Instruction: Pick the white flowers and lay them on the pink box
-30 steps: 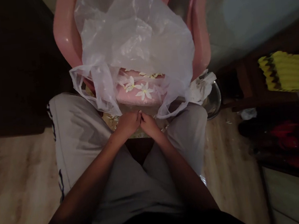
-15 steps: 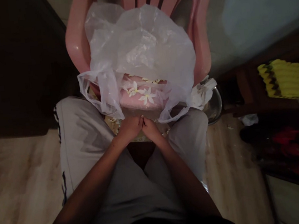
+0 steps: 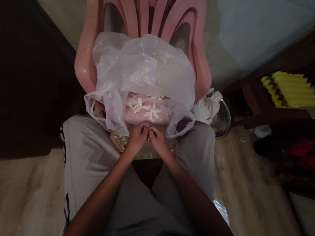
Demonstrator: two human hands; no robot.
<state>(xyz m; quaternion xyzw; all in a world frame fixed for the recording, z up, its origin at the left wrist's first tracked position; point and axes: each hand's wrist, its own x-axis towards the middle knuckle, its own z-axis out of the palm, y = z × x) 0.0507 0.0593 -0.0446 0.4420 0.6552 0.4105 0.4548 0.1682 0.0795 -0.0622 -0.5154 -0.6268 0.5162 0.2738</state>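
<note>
My left hand and my right hand meet between my knees, fingertips curled in and pressed together. Whatever they pinch is too small and dark to make out. Just beyond them two white star-shaped flowers with yellowish centres lie on the pink chair seat. A crumpled translucent plastic bag spreads over the seat, its mouth and handles facing me. More pale flowers show partly under the bag's edge. Below my hands a patterned surface carries small pale bits.
The pink plastic chair stands straight ahead against the wall. At its right are crumpled white paper or plastic and a metal bowl. Farther right, a yellow wavy stack rests on a dark wooden shelf. A dark cabinet is at left.
The view has shifted, so the chair and bag appear lower and more of the chair back shows. My hands stay together, with the fingertips slightly rearranged.
</note>
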